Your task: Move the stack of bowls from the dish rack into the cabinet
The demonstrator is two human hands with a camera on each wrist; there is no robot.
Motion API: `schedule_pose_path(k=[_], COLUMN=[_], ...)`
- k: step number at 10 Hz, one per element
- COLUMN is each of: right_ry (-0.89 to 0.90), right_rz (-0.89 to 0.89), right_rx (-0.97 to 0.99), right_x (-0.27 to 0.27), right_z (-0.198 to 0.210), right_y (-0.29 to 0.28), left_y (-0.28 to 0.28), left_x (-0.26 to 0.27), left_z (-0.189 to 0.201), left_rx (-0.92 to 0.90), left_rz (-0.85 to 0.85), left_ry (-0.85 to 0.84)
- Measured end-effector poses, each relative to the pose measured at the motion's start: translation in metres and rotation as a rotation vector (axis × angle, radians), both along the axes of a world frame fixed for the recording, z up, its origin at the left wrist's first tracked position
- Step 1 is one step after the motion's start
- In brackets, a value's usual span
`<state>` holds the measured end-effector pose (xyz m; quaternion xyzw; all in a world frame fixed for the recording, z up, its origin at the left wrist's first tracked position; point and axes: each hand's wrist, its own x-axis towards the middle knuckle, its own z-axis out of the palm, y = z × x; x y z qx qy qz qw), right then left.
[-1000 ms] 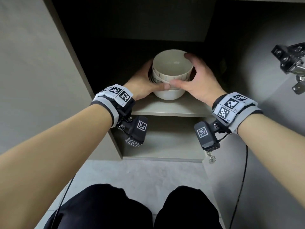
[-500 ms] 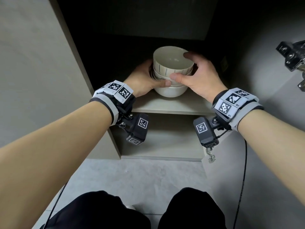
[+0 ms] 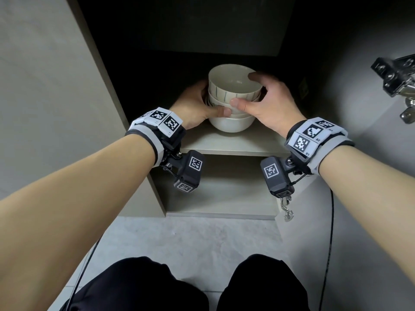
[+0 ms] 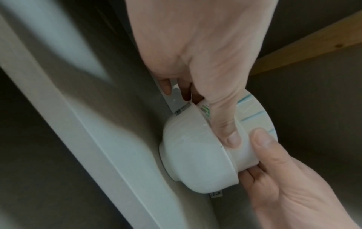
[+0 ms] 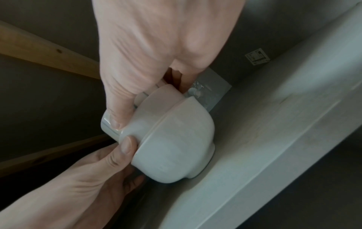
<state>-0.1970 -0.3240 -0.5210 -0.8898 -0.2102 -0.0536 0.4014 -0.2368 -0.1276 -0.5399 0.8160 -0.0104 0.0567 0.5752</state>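
Both hands (image 5: 149,62) around bowls (image 5: 172,144)

Cabinet (image 3: 143,63) depths in shadow; left hand (image 3: 195,108) fingers behind bowls (image 3: 233,102)

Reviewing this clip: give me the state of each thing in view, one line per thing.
stack of bowls: upright, nested, foot resting on the shelf.
left hand: grips the stack's left side.
right hand: grips the stack's right side, fingers over the top rim.
shelf: bears the stack near its front edge.
cabinet: open.
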Motion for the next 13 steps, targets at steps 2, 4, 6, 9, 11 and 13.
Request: schedule_pose_path(k=[2,4,6,9,11,13], right_ry=[0.000,-0.005,-0.003,0.008,0.039,0.028], right_rz=[-0.003,0.002,0.004,0.005,0.021,-0.001], right_rx=[-0.010,0.006,0.024,0.056,0.085,0.200], right_x=[0.001,-0.001,-0.001,-0.001,-0.003,-0.012], right_z=[0.002,0.001,0.000,0.000,0.000,-0.004], right_y=[0.000,0.000,0.000,0.000,0.001,-0.012], left_y=[0.000,0.001,0.001,0.002,-0.003,0.001], left_x=[0.004,0.004,0.004,0.003,-0.004,-0.019], left_z=[0.001,-0.002,0.000,0.004,0.010,0.002], left_rx=[0.022,0.022,0.064,0.105,0.135,0.187], left_rz=[0.000,-0.002,-0.005,0.008,0.013,0.123], left_ry=[0.007,-0.005,0.002,0.014,0.000,-0.030])
